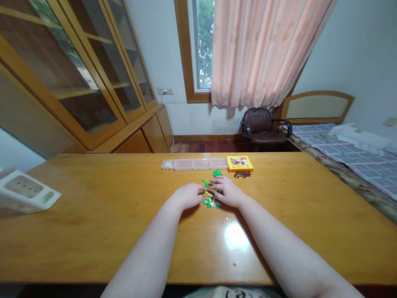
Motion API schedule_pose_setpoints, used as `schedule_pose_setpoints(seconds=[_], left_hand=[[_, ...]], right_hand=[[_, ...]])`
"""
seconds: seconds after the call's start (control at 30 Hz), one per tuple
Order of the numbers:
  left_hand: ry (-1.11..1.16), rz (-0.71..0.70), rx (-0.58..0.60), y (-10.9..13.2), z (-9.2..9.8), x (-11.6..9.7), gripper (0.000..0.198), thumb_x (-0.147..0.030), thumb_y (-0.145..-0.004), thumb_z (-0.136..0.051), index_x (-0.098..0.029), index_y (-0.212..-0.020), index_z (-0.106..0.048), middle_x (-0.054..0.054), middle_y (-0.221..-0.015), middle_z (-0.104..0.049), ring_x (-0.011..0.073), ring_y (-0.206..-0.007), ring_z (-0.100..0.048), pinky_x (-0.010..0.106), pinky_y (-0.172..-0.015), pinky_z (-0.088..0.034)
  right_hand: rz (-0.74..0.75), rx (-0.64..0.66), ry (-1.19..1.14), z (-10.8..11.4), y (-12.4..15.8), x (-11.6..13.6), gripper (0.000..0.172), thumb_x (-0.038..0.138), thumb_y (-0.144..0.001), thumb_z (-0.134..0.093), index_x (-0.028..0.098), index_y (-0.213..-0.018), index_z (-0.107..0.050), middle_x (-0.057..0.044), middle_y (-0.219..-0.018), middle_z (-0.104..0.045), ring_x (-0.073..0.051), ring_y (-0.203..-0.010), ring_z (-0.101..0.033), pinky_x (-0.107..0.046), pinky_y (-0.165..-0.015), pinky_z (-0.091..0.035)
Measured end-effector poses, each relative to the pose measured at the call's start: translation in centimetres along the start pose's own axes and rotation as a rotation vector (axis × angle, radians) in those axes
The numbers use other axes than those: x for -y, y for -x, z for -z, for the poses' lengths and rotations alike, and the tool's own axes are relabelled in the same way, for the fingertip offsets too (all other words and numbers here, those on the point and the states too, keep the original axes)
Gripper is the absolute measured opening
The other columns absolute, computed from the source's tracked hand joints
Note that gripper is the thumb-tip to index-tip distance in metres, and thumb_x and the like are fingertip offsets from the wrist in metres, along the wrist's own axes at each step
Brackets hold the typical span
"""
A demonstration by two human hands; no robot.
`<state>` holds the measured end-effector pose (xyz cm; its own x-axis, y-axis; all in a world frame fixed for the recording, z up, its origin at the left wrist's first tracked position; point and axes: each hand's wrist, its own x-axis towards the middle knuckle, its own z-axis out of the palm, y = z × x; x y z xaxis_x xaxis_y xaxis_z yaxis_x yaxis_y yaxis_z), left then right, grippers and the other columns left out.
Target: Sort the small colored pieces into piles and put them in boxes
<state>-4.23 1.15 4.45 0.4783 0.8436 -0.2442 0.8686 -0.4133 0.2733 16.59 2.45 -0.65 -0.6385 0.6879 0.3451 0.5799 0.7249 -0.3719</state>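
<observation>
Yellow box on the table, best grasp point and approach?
Pinch the yellow box across its two short sides, coming from above. It lies flat, so it shows no face to grip from the front. Its left side seems to sit against the clear compartment tray, so likely slide it right first. Both the left hand and the right hand are among the small coloured pieces.

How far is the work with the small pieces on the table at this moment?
Looks early. Done: a small green group and a brown group lie apart near the yellow box. In hand: left hand and right hand meet over the mixed pile. Left: that pile; the clear tray looks empty.
</observation>
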Motion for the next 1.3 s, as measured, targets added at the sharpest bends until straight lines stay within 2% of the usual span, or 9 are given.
schedule_pose_setpoints(seconds=[0.23,0.37,0.6,0.73,0.87,0.97,1.03,1.13,1.3], left_hand=[[-0.043,0.028,0.022,0.2,0.3,-0.4,0.032,-0.025,-0.078,-0.045,-0.029,-0.097,-0.071,0.003,-0.096,-0.073,0.0196,-0.084,-0.066,0.025,-0.072,-0.047],[-0.048,0.034,0.053,0.2,0.1,-0.6,0.030,-0.027,-0.079,-0.046,-0.027,-0.096,-0.071,0.004,-0.095,-0.073,0.0201,-0.082,-0.066,0.025,-0.070,-0.048],[-0.012,0.008,0.043,-0.4,-0.4,-0.5,0.039,-0.027,-0.080,-0.050,-0.027,-0.118,-0.062,0.005,-0.113,-0.068,0.0215,-0.100,-0.063,0.027,-0.085,-0.046],[-0.043,0.041,-0.003,-0.3,-0.2,-0.8,0.038,-0.024,-0.081,-0.047,-0.025,-0.116,-0.062,0.007,-0.113,-0.068,0.0221,-0.100,-0.063,0.029,-0.085,-0.047],[-0.100,0.101,-0.021,-0.1,0.0,-0.8,0.032,-0.025,-0.081,-0.044,-0.024,-0.102,-0.069,0.009,-0.103,-0.071,0.0243,-0.093,-0.065,0.032,-0.080,-0.048],[-0.067,0.017,0.021,0.1,-0.1,-0.8,0.032,-0.025,-0.080,-0.045,-0.029,-0.100,-0.070,0.005,-0.101,-0.072,0.0222,-0.092,-0.065,0.029,-0.079,-0.048],[-0.052,-0.028,0.053,0.1,-0.2,-0.8,0.034,-0.023,-0.078,-0.046,-0.032,-0.100,-0.071,0.002,-0.101,-0.072,0.0208,-0.090,-0.065,0.027,-0.079,-0.047],[-0.049,-0.030,0.079,0.2,-0.2,-0.9,0.033,-0.021,-0.076,-0.047,-0.031,-0.096,-0.072,0.002,-0.098,-0.073,0.0195,-0.087,-0.065,0.025,-0.076,-0.046],[-0.036,0.015,0.095,0.5,0.3,-1.1,0.030,-0.022,-0.075,-0.047,-0.029,-0.088,-0.074,0.002,-0.092,-0.074,0.0178,-0.080,-0.065,0.023,-0.071,-0.046]], right_hand=[[-0.086,0.145,0.026,-0.1,0.2,0.5,0.036,0.035,-0.083,-0.059,0.031,-0.118,-0.063,-0.006,-0.141,-0.045,-0.030,-0.131,-0.033,-0.053,-0.108,-0.021],[-0.076,0.131,0.011,-0.2,0.3,0.2,0.028,0.034,-0.083,-0.058,0.031,-0.109,-0.069,-0.005,-0.136,-0.050,-0.029,-0.129,-0.036,-0.053,-0.108,-0.021],[0.010,0.008,-0.036,0.1,0.1,0.0,0.019,0.025,-0.083,-0.056,0.024,-0.083,-0.075,-0.005,-0.111,-0.066,-0.027,-0.119,-0.047,-0.049,-0.103,-0.033],[0.010,0.049,-0.043,0.2,0.2,0.2,0.025,0.022,-0.081,-0.059,0.028,-0.101,-0.072,-0.005,-0.125,-0.060,-0.027,-0.125,-0.042,-0.051,-0.105,-0.030],[-0.030,0.126,-0.013,-0.1,0.3,0.1,0.029,0.030,-0.082,-0.061,0.031,-0.109,-0.069,-0.005,-0.138,-0.049,-0.032,-0.131,-0.034,-0.057,-0.106,-0.024],[-0.038,0.062,-0.015,-0.2,0.2,-0.4,0.021,0.033,-0.086,-0.056,0.027,-0.093,-0.074,-0.006,-0.128,-0.058,-0.029,-0.128,-0.040,-0.053,-0.105,-0.029],[-0.028,-0.003,-0.031,-0.2,0.1,-0.8,0.025,0.033,-0.089,-0.052,0.025,-0.083,-0.075,-0.006,-0.115,-0.066,-0.026,-0.122,-0.047,-0.050,-0.103,-0.033],[-0.001,-0.059,-0.059,-0.2,0.0,-1.1,0.025,0.031,-0.090,-0.051,0.023,-0.085,-0.074,-0.006,-0.102,-0.070,-0.023,-0.112,-0.055,-0.045,-0.099,-0.038],[0.070,-0.034,-0.122,-0.2,0.0,-0.8,0.025,0.030,-0.088,-0.052,0.023,-0.078,-0.074,-0.006,-0.103,-0.070,-0.022,-0.110,-0.055,-0.043,-0.098,-0.040]])
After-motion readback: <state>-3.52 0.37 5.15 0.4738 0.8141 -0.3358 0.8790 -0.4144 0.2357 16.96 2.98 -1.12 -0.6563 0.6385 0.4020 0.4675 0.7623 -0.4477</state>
